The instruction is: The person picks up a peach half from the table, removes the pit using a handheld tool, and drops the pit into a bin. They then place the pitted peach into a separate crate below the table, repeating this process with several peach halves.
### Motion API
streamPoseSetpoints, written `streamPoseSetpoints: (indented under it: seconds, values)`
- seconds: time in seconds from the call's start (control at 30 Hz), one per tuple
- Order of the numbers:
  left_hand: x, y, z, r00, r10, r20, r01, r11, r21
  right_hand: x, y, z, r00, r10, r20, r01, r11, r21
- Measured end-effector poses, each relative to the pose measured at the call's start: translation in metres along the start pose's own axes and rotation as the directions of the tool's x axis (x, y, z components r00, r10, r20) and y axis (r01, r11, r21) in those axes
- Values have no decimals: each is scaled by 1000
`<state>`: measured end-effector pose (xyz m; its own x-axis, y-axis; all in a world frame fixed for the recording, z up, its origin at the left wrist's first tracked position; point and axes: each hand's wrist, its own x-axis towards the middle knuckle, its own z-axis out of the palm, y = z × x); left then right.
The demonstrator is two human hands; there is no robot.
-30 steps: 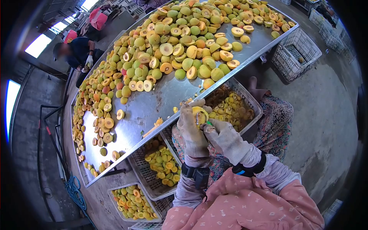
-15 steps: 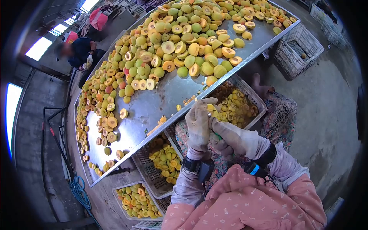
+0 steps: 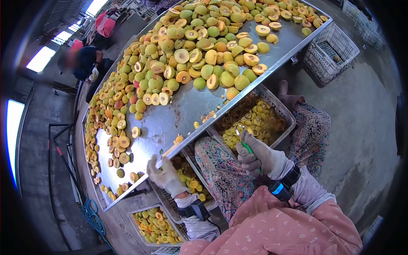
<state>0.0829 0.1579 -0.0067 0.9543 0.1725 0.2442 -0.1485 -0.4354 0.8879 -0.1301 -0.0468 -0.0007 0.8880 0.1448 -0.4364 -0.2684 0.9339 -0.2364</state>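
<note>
My left hand, in a pale glove, is open with fingers apart at the metal table's near edge, above a crate of cut yellow fruit. No fruit shows in it. In a soiled glove, my right hand is closed around a green-handled pitting tool. Its curved metal tip points up over the crate of wet fruit scraps. Halved, apricot-like fruit lies heaped across the table, many pieces with the cut face up and the stone or hollow showing.
Another crate of fruit halves stands on the floor at the lower left. A white plastic crate sits at the right, beyond the table corner. A gloved co-worker is at the far left. A blue hose lies coiled on the floor.
My left hand has parted from the right and moved left and down to the table edge, its fingers opening. The yellow fruit piece between my hands is gone from them. My right hand has lowered slightly.
</note>
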Motion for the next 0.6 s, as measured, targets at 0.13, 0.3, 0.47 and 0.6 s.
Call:
streamPoseSetpoints:
  seconds: [0.13,0.3,0.47,0.6]
  values:
    - [14,40,53,872,322,368,-364,930,48,8,-1,-2,978,-80,-194,54,989,-139]
    - [49,69,219,577,159,801,-706,591,391,-4,-10,-43,940,-268,-212,237,958,-159]
    - [68,39,297,495,102,863,-775,500,385,-17,-9,-67,897,-127,-423,147,989,15]
    - [73,20,279,506,143,851,-668,689,281,-8,-5,-54,875,-203,-439,126,972,-199]
